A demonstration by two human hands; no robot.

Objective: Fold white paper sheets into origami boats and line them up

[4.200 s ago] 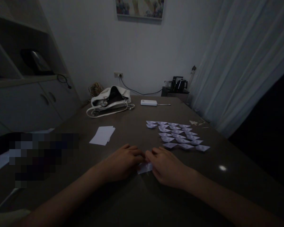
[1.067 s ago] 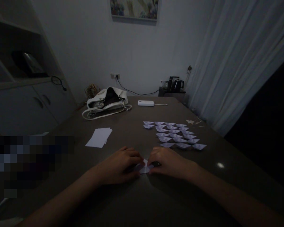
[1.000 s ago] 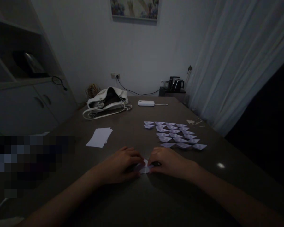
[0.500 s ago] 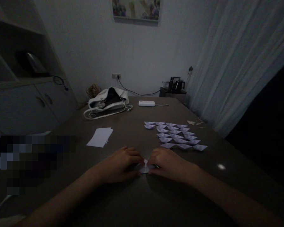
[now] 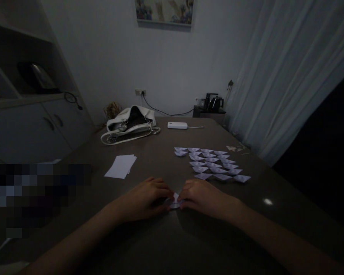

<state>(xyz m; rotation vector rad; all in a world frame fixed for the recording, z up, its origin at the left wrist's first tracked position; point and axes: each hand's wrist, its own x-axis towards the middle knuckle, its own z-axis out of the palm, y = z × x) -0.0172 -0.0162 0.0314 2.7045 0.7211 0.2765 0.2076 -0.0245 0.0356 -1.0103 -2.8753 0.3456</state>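
Observation:
Between my two hands is a small folded white paper boat (image 5: pixel 176 201), low over the near part of the table. My left hand (image 5: pixel 151 198) pinches its left end, and my right hand (image 5: pixel 197 195) grips the right end. The fingers cover both ends, so just the middle peak and lower edge show. Beyond my right hand, several finished paper boats (image 5: pixel 218 170) stand in rows. A small stack of white paper sheets (image 5: pixel 120 167) lies past my left hand.
On the brown table (image 5: pixel 157 244), a white handbag (image 5: pixel 132 124) sits at the far left. A white power bank (image 5: pixel 177 125) with a short cable lies at the back. Paper scraps (image 5: pixel 234 148) are near the right edge. Black kettles (image 5: pixel 215 102) stand on a cabinet behind.
Both hands keep their hold on the paper boat. Its lower edge looks slightly narrower and pressed closer together than before; otherwise the scene is the same.

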